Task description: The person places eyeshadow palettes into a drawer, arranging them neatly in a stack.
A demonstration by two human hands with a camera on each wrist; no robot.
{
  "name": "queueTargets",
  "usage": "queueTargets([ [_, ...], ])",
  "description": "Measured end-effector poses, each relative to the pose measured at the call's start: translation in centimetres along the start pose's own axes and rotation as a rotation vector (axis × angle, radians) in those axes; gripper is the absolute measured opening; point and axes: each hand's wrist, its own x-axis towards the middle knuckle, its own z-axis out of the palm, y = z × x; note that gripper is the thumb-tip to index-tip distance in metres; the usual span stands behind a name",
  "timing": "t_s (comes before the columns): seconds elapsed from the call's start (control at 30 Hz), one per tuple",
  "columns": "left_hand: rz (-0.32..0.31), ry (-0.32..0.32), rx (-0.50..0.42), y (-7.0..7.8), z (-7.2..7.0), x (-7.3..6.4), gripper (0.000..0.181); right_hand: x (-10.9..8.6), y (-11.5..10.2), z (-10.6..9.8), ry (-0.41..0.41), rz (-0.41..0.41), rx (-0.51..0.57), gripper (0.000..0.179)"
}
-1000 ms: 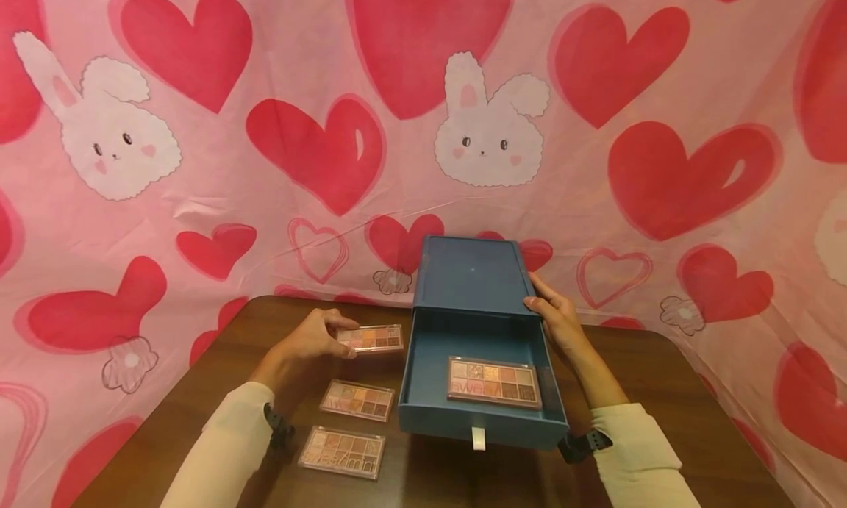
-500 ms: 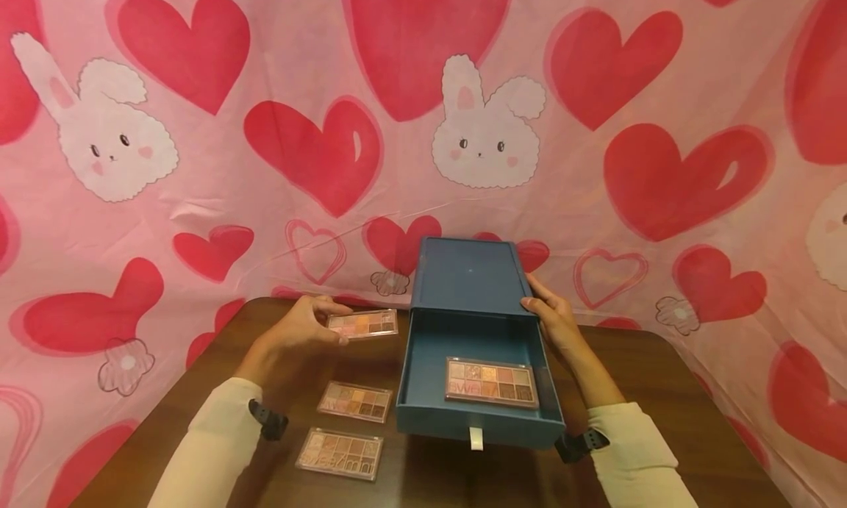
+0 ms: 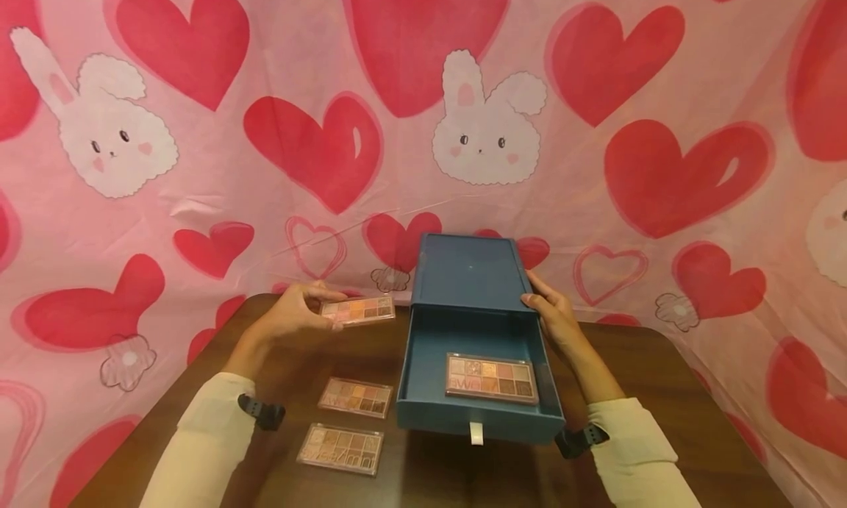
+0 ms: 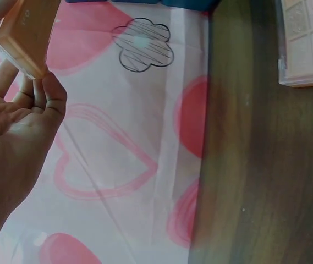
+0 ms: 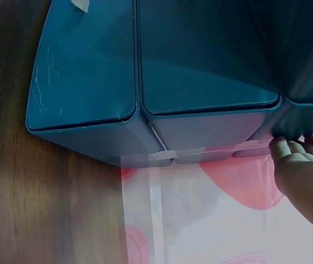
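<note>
Four palettes (image 3: 360,312) — left hand (image 3: 291,309) pinching one, one pulled-out drawer (image 3: 437,418), right hand (image 3: 559,320) gripping box (image 3: 470,273)

Dark brown wood table (image 3: 662,390), rounded far corners. Directly on it, left side: clear-cased nearer palette (image 3: 340,449) and, just behind with a slim gap, a farther palette (image 3: 355,398), both lying flat. To their right, toward the far edge, stands the blue three-tier drawer unit (image 3: 472,273)
</note>
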Motion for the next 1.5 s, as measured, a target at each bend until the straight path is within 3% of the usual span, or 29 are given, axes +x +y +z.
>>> queueTargets([
  [0.13,-0.015,0.011,-0.021,0.6,-0.1,0.2,0.052,0.1,0.0,0.0,-0.004,-0.006,0.007,0.066],
  [0.4,0.090,-0.007,-0.090,1.8,-0.2,0.2,0.052,0.1,0.0,0.1,-0.003,-0.018,0.013,0.066],
  [0.67,0.099,0.026,-0.102,3.7,-0.5,0.4,0.051,0.1,0.0,0.1,-0.001,-0.022,0.020,0.066],
  [0.87,0.135,0.015,-0.119,4.6,-0.5,0.2,0.049,0.1,0.0,0.0,-0.022,-0.027,0.019,0.065],
  [1.03,0.127,0.017,-0.115,5.6,-0.1,0.1,0.048,0.0,0.0,0.0,-0.020,-0.014,0.007,0.065],
  [1.23,0.201,0.011,-0.123,7.0,0.5,0.2,0.046,-0.2,-0.1,0.1,-0.017,-0.016,0.008,0.064],
  [1.5,0.216,0.003,-0.087,9.6,1.8,0.4,0.047,0.0,-0.1,0.1,-0.002,-0.012,0.026,0.065],
])
